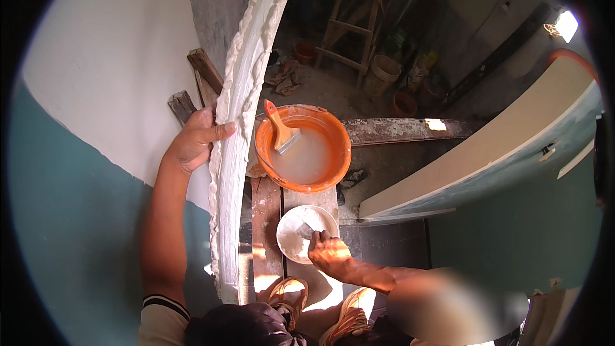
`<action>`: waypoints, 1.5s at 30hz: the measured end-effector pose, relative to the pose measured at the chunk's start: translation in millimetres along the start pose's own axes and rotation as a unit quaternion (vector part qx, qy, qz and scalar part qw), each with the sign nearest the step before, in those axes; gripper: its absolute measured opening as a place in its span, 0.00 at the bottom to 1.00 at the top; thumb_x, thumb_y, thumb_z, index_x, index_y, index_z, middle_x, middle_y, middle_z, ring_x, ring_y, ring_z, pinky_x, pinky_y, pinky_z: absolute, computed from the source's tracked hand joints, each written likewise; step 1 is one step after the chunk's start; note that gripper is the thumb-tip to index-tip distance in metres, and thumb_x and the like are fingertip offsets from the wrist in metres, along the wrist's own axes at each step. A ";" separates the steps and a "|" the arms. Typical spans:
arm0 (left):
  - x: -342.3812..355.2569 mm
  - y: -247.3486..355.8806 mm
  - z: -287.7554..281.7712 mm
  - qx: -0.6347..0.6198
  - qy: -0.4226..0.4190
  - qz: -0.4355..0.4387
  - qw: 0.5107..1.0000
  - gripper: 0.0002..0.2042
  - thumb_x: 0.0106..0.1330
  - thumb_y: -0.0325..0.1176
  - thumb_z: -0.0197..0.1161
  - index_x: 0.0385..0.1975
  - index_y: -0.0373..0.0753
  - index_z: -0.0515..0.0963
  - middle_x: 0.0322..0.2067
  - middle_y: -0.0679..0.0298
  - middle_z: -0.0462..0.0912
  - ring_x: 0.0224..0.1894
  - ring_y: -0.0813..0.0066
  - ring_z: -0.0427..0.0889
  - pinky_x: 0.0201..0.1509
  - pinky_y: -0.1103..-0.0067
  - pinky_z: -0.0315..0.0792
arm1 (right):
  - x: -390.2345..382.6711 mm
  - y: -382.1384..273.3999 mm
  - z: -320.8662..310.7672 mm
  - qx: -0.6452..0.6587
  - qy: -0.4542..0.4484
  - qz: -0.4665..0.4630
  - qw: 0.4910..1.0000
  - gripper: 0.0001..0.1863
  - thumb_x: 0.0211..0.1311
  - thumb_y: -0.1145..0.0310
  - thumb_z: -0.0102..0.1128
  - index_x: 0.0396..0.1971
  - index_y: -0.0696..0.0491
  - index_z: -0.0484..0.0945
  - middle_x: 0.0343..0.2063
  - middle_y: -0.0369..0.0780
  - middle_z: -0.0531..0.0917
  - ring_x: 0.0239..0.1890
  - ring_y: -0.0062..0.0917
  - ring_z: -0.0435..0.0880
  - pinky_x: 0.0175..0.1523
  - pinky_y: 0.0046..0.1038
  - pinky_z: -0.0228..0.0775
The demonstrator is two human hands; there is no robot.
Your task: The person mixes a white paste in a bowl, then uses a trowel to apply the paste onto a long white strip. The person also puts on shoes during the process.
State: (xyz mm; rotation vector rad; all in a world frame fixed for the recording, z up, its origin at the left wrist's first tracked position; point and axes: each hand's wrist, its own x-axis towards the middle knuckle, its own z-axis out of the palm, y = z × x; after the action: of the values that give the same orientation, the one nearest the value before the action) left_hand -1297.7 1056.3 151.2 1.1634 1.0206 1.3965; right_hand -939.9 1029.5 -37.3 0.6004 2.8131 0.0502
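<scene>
My left hand (195, 138) grips the left edge of a long, upright strip (246, 83), with the thumb lying over its front. Smooth white plaster covers the strip's middle, and ragged ridges of plaster run along both edges. Low at the centre, my right hand (328, 253) is closed over a white bowl (280, 237) of white paste. It holds what looks like a putty knife (305, 230), its blade down in the bowl; the fingers hide the handle. Just beyond is an orange bucket (344, 154) of cloudy liquid, with a paintbrush (280, 129) leaning inside.
Bowl and bucket stand on a plank platform (266, 208) by my feet. A white-and-green wall (109, 90) rises at left; a curved panel (474, 154) spans the right. Farther back are a wooden stool (349, 25), a pale bucket (382, 74) and a dusty beam (391, 131).
</scene>
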 end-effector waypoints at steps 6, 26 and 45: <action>-9.6 3.9 -7.1 0.014 0.007 0.001 1.000 0.34 0.64 0.33 0.77 0.67 0.29 0.69 0.55 0.59 0.82 0.55 0.73 0.82 0.63 0.73 0.75 | -26.3 -16.1 -13.0 0.027 -0.072 -0.016 0.997 0.16 0.65 0.68 0.61 0.45 0.65 0.84 0.46 0.51 0.82 0.48 0.39 0.85 0.45 0.33 0.82; -9.3 -3.0 -18.5 -0.039 0.003 0.008 0.999 0.22 0.66 0.24 0.73 0.57 0.23 0.77 0.50 0.49 0.87 0.47 0.64 0.90 0.55 0.71 0.85 | 17.2 29.9 -39.4 -0.102 -0.083 -0.012 0.991 0.10 0.66 0.68 0.59 0.36 0.46 0.90 0.37 0.40 0.90 0.46 0.30 0.89 0.61 0.36 0.69; -0.8 -10.7 -24.4 -0.028 -0.010 -0.019 0.999 0.20 0.67 0.24 0.71 0.57 0.24 0.76 0.49 0.52 0.87 0.47 0.66 0.90 0.56 0.73 0.85 | 84.1 38.7 -32.3 0.027 -0.208 -0.096 0.973 0.14 0.64 0.62 0.58 0.44 0.45 0.90 0.46 0.41 0.91 0.53 0.32 0.88 0.73 0.40 0.61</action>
State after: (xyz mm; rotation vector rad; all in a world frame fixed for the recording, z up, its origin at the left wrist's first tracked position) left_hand -1319.9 1056.9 136.2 1.1095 0.9781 1.3727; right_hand -1007.0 1099.7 -23.7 0.3021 2.4536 -0.1705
